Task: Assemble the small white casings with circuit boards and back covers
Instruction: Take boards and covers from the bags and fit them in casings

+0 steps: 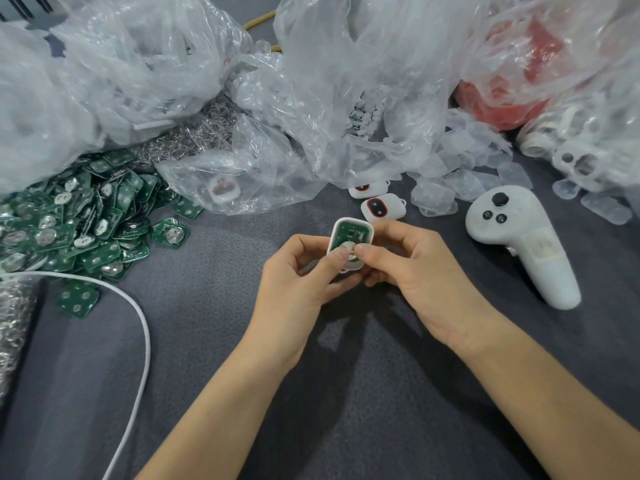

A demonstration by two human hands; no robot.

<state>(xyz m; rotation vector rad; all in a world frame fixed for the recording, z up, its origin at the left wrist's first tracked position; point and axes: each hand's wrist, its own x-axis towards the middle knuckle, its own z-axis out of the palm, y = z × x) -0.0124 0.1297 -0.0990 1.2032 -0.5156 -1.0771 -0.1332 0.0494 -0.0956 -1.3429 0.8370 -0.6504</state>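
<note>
A small white casing (367, 227) with a green circuit board (351, 233) seated inside is held above the grey cloth, its open side facing me. My left hand (301, 275) grips its left side, thumb pressing on the board's lower part. My right hand (412, 268) grips the right side, thumb also on the board. Two finished white casings with red-ringed black faces (381, 207) lie just beyond. A heap of green circuit boards (79, 220) covers the left. Clear back covers (450, 188) lie scattered at the right.
Crumpled clear plastic bags (311, 81) fill the far side, one holding white parts (367, 116). A white game controller (519, 237) lies to the right. A white cable (138, 323) curves across the left. Metal clips (194, 133) sit behind the boards.
</note>
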